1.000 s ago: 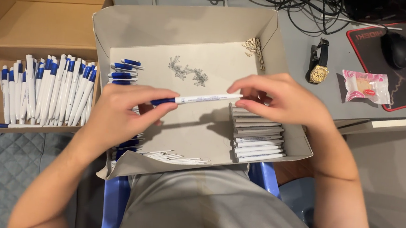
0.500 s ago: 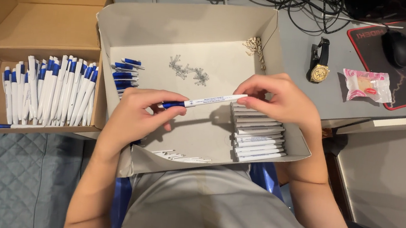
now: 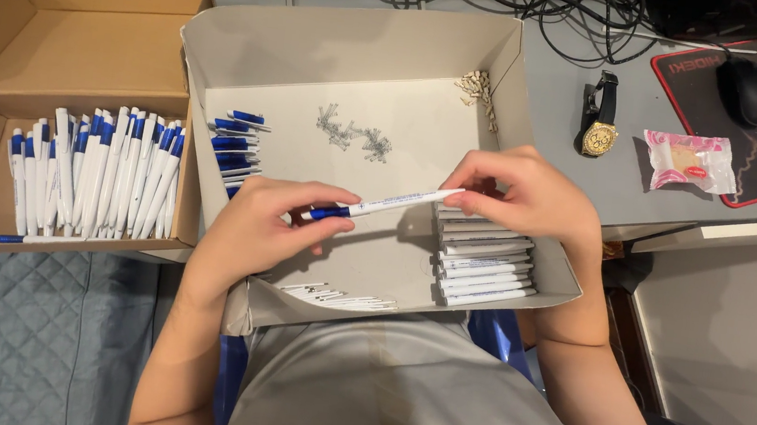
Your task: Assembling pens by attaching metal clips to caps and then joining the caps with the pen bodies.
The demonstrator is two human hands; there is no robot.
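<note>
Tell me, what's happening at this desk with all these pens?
A person holds one white and blue pen between both hands: the left hand grips the blue end, the right hand the white end, above a shallow grey box. White barrels and blue parts lie inside it. A brown box beside it holds finished pens.

I see a smooth, shiny plastic pen (image 3: 386,206) in white and blue. The grey tray (image 3: 339,49) under it looks like matt cardboard. At nine o'clock the brown box (image 3: 88,32) is plain, dull cardboard too. At two o'clock the watch (image 3: 599,133) shines like gold metal. The blue blanket (image 3: 19,334) at seven o'clock is soft quilted cloth.
</note>
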